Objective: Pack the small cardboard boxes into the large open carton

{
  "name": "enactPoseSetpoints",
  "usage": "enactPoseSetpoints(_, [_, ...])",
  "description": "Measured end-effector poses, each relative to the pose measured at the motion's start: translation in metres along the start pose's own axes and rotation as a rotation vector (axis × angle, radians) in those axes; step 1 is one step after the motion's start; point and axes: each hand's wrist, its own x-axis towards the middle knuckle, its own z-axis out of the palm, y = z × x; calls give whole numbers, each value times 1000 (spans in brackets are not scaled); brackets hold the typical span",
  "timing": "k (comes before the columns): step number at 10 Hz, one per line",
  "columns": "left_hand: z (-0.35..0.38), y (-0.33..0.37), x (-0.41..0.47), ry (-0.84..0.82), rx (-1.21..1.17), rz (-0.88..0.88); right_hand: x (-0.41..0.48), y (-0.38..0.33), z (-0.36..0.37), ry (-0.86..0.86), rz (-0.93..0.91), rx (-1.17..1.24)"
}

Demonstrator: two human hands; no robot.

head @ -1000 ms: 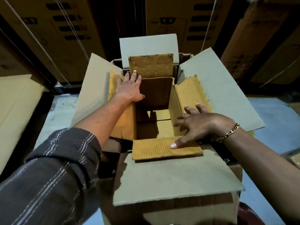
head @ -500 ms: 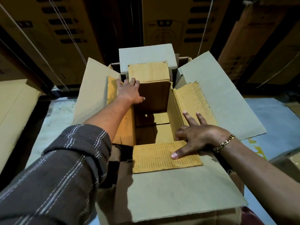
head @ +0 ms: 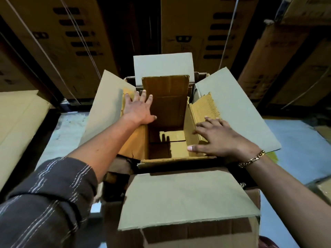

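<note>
The large open carton (head: 188, 197) stands in front of me with its four grey flaps spread outward. Inside it sits one small brown cardboard box (head: 168, 104), open at the top and with nothing in it. My left hand (head: 138, 110) lies flat on the small box's left flap, fingers apart. My right hand (head: 220, 138) rests on the right flap and wall, fingers spread, with the thumb at the inner edge. The small box's far flap stands upright. Its near edge lies just below the carton's rim.
Tall strapped cartons (head: 197, 24) are stacked close behind the large carton. A flat pale cardboard stack (head: 18, 119) lies to the left. Bluish-grey floor (head: 295, 140) shows on both sides, and another box corner (head: 322, 190) is at the right edge.
The small box's near flap, earlier flat over the carton's front flap under my right thumb, no longer lies there. My right hand has moved to the right flap. My left hand stays on the left flap.
</note>
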Motion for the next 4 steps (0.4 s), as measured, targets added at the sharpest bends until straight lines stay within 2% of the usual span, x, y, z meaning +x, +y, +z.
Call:
enactPoseSetpoints(2, [-8,-6,-57,87,-15,-6,-14,7,-11,101,-7,39])
enactPoseSetpoints(4, [-33,-9,-108,238,-48,-32,-25,15,-30,308,6,124])
